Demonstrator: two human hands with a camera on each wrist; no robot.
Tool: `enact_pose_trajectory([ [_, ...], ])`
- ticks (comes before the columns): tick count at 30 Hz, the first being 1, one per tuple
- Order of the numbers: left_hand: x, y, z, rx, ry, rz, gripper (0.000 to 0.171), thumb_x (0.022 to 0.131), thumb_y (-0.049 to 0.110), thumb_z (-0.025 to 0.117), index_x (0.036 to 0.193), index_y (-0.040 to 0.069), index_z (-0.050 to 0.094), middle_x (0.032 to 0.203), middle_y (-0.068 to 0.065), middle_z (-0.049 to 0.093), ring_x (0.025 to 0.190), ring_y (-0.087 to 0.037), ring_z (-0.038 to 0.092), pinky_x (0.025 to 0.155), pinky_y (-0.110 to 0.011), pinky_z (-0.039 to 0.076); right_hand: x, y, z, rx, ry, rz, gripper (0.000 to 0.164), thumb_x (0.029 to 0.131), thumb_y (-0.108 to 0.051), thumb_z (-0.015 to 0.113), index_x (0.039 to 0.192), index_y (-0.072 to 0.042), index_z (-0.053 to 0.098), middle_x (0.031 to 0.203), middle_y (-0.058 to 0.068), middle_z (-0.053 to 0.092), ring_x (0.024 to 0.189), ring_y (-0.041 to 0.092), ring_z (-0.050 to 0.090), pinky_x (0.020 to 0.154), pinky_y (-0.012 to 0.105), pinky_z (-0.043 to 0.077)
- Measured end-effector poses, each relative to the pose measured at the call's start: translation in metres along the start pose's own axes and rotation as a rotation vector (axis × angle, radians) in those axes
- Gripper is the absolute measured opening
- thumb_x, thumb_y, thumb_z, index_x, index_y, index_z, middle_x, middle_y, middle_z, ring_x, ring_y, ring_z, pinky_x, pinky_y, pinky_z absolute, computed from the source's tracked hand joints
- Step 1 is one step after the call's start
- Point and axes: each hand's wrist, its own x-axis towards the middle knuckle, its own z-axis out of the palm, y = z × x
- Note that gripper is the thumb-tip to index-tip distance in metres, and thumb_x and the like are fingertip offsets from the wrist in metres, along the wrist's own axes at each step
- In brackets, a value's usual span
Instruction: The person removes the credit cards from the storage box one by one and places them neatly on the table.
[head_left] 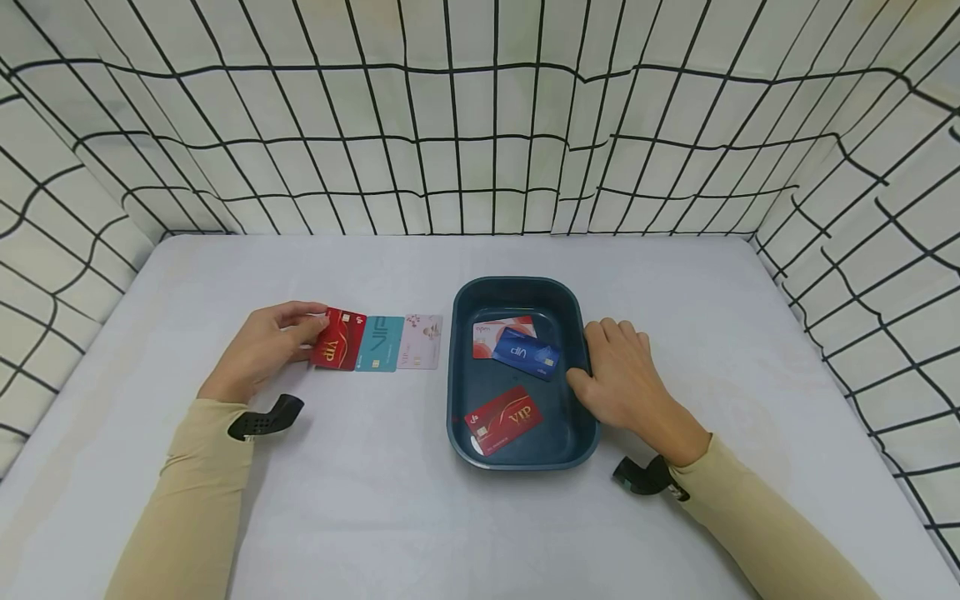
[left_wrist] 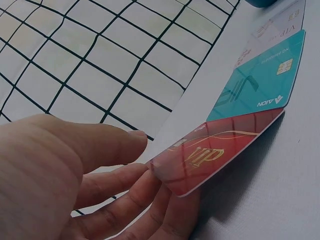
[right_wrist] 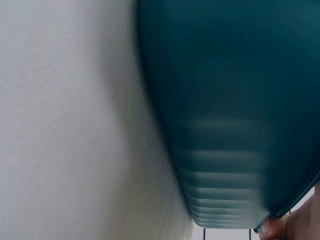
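– How does the left hand [head_left: 262,346] lie?
– Fingers loosely bent, touching the red card [head_left: 341,343] at its left edge, the thumb clear of it.
– Where's that card?
– Left end of a row with the teal card [head_left: 380,346] and pale card [head_left: 418,346], between the left edge of the worktop [head_left: 360,500] and the tray [head_left: 551,433].
– And the right hand [head_left: 626,379]?
– Gripping the tray's right rim. By the tray's near left corner lies a second red card [head_left: 501,419]; toward the far edge, a blue card [head_left: 527,354] overlaps a white-and-red card [head_left: 486,337].

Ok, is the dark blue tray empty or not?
Not empty: in the tray lie a red-and-white card, a blue card overlapping it, and a red VIP card nearer the person.
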Motion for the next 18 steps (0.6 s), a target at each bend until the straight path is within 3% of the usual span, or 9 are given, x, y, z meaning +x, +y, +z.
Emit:
enact_pose_trajectory([
  [7,-0.002,0.0,-0.006,0.016,-0.036,0.006,0.075,0.105,0.057,0.048,0.16,0.006,0.036,0.157,-0.023,0.044,0.138,-0.039,0.051,0.09,-0.022,0.061,0.0,-0.001,-0.001,0.003,-0.004,0.0,0.026,0.086,-0.026,0.054,0.098,-0.004,0.055,0.086,0.01,0.049,0.082,0.027,0.041,0.071,0.037,0.025],
  [18,-0.005,0.001,-0.014,-0.013,-0.077,0.03,0.079,0.104,0.056,0.051,0.16,0.004,0.033,0.155,-0.025,0.047,0.137,-0.038,0.053,0.088,-0.021,0.061,-0.001,-0.001,-0.001,0.011,0.005,-0.002,0.026,0.085,-0.026,0.054,0.099,-0.003,0.055,0.087,0.01,0.05,0.082,0.027,0.041,0.071,0.036,0.025],
])
